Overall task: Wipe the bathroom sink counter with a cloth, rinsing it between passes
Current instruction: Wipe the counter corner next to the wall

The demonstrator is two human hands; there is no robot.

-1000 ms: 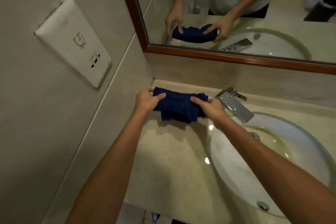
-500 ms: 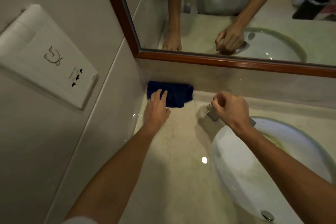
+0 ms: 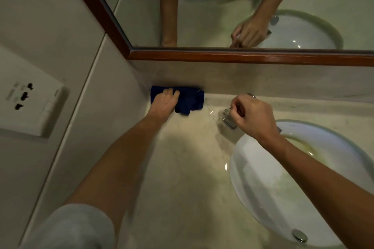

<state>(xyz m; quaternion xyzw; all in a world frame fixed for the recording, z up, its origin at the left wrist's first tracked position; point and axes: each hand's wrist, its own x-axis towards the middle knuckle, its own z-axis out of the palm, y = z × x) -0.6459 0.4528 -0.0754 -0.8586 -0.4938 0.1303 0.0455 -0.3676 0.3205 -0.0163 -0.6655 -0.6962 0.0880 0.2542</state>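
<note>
1. The dark blue cloth (image 3: pixel 189 100) lies folded and bunched on the surface (image 3: pixel 182 168), in the back left corner where the side wall meets the low backsplash (image 3: pixel 263 79). Its far edge touches the backsplash, and a rumpled flap hangs out toward the near side.
2. The left hand (image 3: pixel 164 103) lies palm down on the left part of the cloth, its fingers (image 3: pixel 172 93) laid flat and close together on the fabric, pressing rather than curled around it.
3. The right hand (image 3: pixel 253 115) is well apart from the cloth, over the chrome faucet (image 3: pixel 229 122). Its fingers are curled closed around the faucet's upper part; the handle itself is mostly hidden under the hand.
4. The surface is pale beige stone with faint veining and small glints of light.
5. A round white basin (image 3: pixel 273 198) is set into it on the right, with a yellowish stain near the far side of the bowl and a chrome overflow cap (image 3: pixel 299 235) near its front rim.
6. Above the backsplash hangs a mirror with a reddish-brown wooden frame (image 3: pixel 242 55); it reflects both arms, a pale printed shirt and the basin.
7. On the left wall a white socket plate (image 3: pixel 30 101) is mounted on pale tiles.
8. A grey sleeve (image 3: pixel 77 228) shows at the lower left.
</note>
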